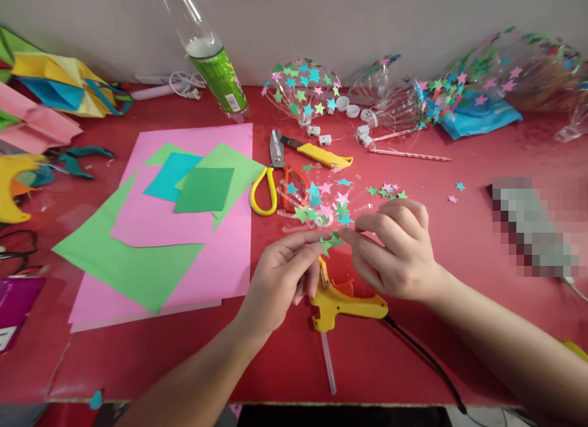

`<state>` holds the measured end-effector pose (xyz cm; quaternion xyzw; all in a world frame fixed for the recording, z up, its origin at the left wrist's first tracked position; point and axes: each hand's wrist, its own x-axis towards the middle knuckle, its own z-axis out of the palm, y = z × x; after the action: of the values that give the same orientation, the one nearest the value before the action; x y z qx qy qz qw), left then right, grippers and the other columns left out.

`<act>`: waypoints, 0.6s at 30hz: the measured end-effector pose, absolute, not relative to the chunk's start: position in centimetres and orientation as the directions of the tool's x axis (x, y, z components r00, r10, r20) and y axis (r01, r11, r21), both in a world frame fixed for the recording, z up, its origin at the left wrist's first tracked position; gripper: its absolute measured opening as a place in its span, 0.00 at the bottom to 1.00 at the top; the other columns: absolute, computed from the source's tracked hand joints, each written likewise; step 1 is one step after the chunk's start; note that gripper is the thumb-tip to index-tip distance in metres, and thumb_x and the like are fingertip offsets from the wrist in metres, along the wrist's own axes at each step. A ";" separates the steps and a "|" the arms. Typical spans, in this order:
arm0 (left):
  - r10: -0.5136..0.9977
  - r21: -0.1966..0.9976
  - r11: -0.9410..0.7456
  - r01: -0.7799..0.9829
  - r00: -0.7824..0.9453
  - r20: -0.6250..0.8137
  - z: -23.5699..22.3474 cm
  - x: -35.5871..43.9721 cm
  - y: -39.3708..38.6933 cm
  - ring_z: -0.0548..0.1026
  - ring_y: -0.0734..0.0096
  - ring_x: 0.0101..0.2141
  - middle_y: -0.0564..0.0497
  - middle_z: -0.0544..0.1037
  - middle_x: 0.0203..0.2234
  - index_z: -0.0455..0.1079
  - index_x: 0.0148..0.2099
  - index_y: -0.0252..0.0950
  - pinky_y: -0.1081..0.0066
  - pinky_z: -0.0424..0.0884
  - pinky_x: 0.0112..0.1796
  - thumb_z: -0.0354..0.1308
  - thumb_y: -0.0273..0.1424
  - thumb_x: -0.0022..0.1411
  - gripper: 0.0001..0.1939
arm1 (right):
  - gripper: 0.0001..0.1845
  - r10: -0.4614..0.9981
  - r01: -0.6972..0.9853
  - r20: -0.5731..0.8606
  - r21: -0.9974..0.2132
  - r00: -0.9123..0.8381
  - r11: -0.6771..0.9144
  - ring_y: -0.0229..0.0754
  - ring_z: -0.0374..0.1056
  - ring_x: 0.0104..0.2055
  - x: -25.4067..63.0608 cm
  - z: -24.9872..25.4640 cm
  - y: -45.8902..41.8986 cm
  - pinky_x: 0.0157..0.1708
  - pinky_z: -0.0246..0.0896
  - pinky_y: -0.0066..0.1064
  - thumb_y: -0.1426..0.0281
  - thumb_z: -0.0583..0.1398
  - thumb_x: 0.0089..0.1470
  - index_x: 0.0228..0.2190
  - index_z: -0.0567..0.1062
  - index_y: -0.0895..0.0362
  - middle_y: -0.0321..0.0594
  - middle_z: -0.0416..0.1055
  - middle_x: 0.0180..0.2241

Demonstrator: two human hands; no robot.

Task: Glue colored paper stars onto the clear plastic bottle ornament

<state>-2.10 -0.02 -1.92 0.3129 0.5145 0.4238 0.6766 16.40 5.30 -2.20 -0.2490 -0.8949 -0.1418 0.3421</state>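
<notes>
My left hand (285, 271) is closed, pinching a light green paper star (326, 247) between thumb and fingers. Facing it, my right hand (397, 252) has its fingers curled, with the fingertips on a darker green paper star (337, 238) that touches the first one. Just beyond both hands lies a cut-open clear plastic piece with strips spread out, dotted with pink, blue and green stars (325, 211). Under my hands, a yellow glue gun (349, 307) rests on its side, a clear glue stick (329, 362) poking out of it and a black cord trailing right.
Yellow-and-red handled scissors (276, 152) and a yellow cutter (325, 155) lie behind the star piece. Pink and green paper sheets (229, 243) cover the left. A bottle (219, 78) and star-covered plastic pieces (301, 87) line the wall. Loose stars (386, 191) lie to the right.
</notes>
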 end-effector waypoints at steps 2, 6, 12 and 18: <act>0.895 0.862 0.445 -0.241 0.109 -0.432 -1.9 -2.1 0.0 0.57 0.85 0.10 0.60 0.66 0.09 0.73 0.47 0.36 0.84 0.50 0.11 0.57 0.33 0.63 0.12 | 0.06 0.362 0.551 0.671 0.082 -0.647 0.831 0.43 0.58 0.33 16.4 -2.1 5.3 0.37 0.57 0.40 0.76 0.60 0.51 0.34 0.74 0.58 0.39 0.71 0.29; 0.903 0.878 0.429 -0.213 0.095 -0.418 -2.0 -2.1 -0.1 0.57 0.84 0.11 0.60 0.67 0.10 0.74 0.45 0.36 0.84 0.51 0.11 0.57 0.33 0.63 0.11 | 0.10 0.413 0.574 0.644 0.050 -0.644 0.817 0.42 0.58 0.34 16.3 -1.9 5.2 0.39 0.55 0.39 0.75 0.59 0.52 0.38 0.74 0.57 0.39 0.71 0.32; 0.924 0.915 0.381 -0.133 0.079 -0.373 -2.1 -2.2 -0.2 0.58 0.84 0.11 0.60 0.67 0.11 0.74 0.44 0.37 0.84 0.53 0.12 0.56 0.34 0.64 0.09 | 0.05 0.464 0.570 0.601 -0.018 -0.650 0.822 0.44 0.58 0.36 16.4 -1.7 5.3 0.41 0.54 0.41 0.71 0.59 0.54 0.34 0.74 0.56 0.40 0.72 0.34; 0.928 0.922 0.371 -0.110 0.071 -0.365 -2.1 -2.3 -0.2 0.59 0.83 0.12 0.59 0.68 0.11 0.73 0.44 0.38 0.84 0.54 0.12 0.55 0.34 0.64 0.09 | 0.02 0.530 0.559 0.605 -0.163 -0.594 0.813 0.43 0.59 0.36 16.3 -1.5 5.2 0.40 0.53 0.40 0.71 0.61 0.52 0.30 0.73 0.56 0.40 0.71 0.33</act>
<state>-2.26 -0.19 -2.12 0.3779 0.5413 0.4144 0.6265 16.27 5.21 -1.46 -0.3048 -0.8926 -0.0218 0.3315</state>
